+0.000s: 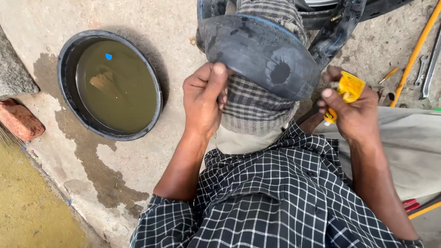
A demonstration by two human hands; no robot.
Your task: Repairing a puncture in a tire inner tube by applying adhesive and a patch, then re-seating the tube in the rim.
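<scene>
Tube (257,55) draped over knee, dark scuffed spot up | left hand (202,103) pinching its edge | right hand (351,110) squeezing yellow glue tube (350,87), probably open | risk: slipping off, glue smearing fingers.

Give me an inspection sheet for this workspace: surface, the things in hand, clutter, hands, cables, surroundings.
Surface: concrete floor, with a wet stain beside the basin.
Things in hand: black rubber inner tube draped over a knee on a checked cloth; a dark round roughened spot shows on it. Small yellow tube, crumpled.
Clutter: spanners and a long yellow rod lie on the floor at right.
Hands: left hand pinches the inner tube's edge; right hand has its grip closed on the yellow tube.
Cables: nothing seen.
Surroundings: black basin of murky water at left; red brick beside it; part of a tyre at the top edge.
</scene>
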